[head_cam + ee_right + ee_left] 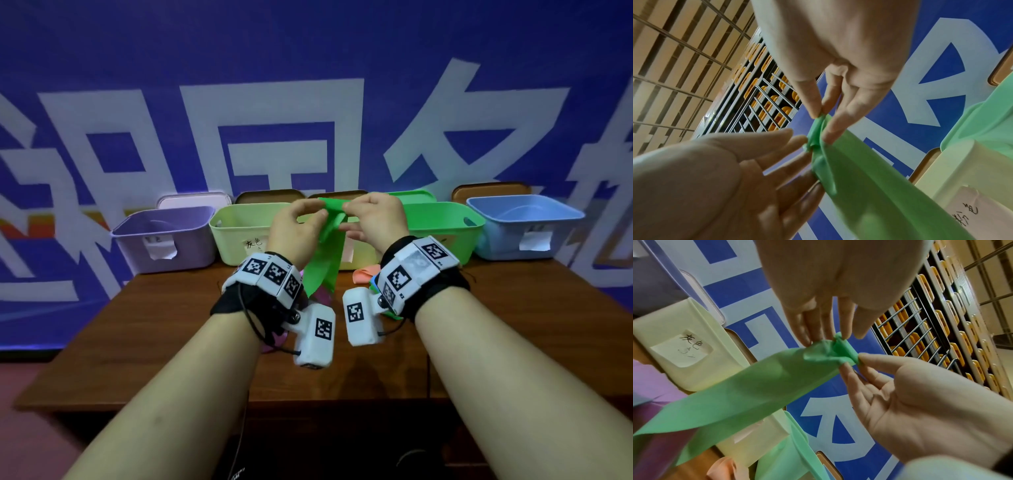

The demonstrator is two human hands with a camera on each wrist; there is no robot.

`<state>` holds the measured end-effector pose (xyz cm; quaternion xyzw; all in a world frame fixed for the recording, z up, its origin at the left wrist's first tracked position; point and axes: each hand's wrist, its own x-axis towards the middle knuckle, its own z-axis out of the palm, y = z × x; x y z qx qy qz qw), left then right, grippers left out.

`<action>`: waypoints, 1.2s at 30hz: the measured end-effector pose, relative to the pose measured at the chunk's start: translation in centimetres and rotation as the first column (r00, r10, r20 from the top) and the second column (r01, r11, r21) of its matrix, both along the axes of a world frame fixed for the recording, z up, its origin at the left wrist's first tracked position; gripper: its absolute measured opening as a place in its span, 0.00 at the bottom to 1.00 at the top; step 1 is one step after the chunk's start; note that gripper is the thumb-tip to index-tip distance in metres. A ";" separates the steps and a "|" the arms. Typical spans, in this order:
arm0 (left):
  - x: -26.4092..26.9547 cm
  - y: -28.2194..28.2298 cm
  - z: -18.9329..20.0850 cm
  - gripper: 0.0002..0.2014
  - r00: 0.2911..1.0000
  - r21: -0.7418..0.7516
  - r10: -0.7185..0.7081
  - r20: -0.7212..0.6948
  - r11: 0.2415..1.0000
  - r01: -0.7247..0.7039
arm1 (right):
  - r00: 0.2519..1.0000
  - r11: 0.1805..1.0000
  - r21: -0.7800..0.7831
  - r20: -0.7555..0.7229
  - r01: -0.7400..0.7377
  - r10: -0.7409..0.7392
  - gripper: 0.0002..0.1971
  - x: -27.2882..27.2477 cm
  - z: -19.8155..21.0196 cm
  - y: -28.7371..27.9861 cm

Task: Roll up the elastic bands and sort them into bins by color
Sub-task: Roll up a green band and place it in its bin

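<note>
A long green elastic band [323,260] is lifted in front of the bins, and its lower end hangs toward the wooden table [171,325]. My left hand [318,209] and right hand [349,207] both pinch its crumpled top end, fingertips almost meeting. In the left wrist view the left hand [834,339] comes from the top and the right hand [852,361] from the lower right, both on the bunched end of the band [756,394]. The right wrist view shows the right hand [822,126] pinching the band [869,186], with the left fingers [797,138] against it.
A row of bins stands at the table's back edge: purple bin [164,236], pale yellow-green bin [239,236] with a paper label, green bin [445,226], blue bin [527,222]. A salmon band [364,274] and a pink band [322,294] lie under my wrists. Lids lean behind the bins.
</note>
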<state>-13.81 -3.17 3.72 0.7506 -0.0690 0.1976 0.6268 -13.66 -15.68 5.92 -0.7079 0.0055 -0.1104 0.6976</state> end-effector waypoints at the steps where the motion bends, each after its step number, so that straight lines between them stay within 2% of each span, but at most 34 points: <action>1: -0.1 -0.1 0.2 0.08 1.000 0.022 -0.008 -0.013 1.000 0.008 | 0.999 0.998 0.036 -0.008 -0.043 0.043 0.05 -0.3 0.3 0.0; 3: -0.2 -0.2 0.4 0.13 1.000 0.039 -0.001 -0.028 0.999 0.002 | 0.993 0.990 0.080 -0.008 -0.114 0.115 0.08 -0.9 0.6 -0.1; 5: -0.2 -0.1 0.5 0.11 1.000 0.038 0.024 -0.020 0.999 -0.023 | 0.989 0.988 0.054 -0.003 -0.145 0.145 0.09 -1.2 0.6 -0.2; 11: 0.5 0.1 0.7 0.08 0.999 0.086 0.047 0.009 0.995 -0.047 | 0.990 0.988 -0.074 0.029 -0.135 0.137 0.02 -0.6 -0.2 -0.8; 14: 1.0 0.1 1.4 0.02 0.998 0.085 0.050 0.038 0.995 -0.053 | 0.993 0.989 -0.120 0.070 -0.090 0.099 0.03 -0.2 -0.1 -0.7; 20: 1.8 0.0 3.5 0.03 0.998 0.129 0.031 0.062 0.991 -0.039 | 0.987 0.988 -0.154 0.149 -0.027 0.050 0.11 1.1 1.2 -0.4; 23: 2.1 -0.1 5.0 0.04 0.997 0.143 0.022 0.071 0.989 -0.032 | 0.980 0.983 -0.170 0.197 0.067 -0.033 0.09 2.0 2.5 -0.3; 26: 2.2 -0.3 7.0 0.07 0.999 0.114 -0.008 0.051 0.993 0.003 | 0.979 0.991 -0.118 0.201 0.056 -0.032 0.04 2.2 4.3 0.0; 28: 2.2 -0.4 8.2 0.08 0.998 0.073 -0.039 0.053 0.997 0.035 | 0.972 0.992 -0.110 0.232 0.057 -0.030 0.05 2.6 5.3 0.1; 31: 2.2 -0.4 9.4 0.09 0.994 0.092 -0.035 0.103 0.995 0.026 | 0.960 0.994 -0.101 0.280 0.051 -0.021 0.06 2.8 6.3 0.2; 36: 1.8 -0.3 10.5 0.06 0.989 0.086 -0.016 0.150 0.996 0.003 | 0.948 0.984 -0.160 0.318 0.085 -0.030 0.05 2.1 7.4 -0.1</action>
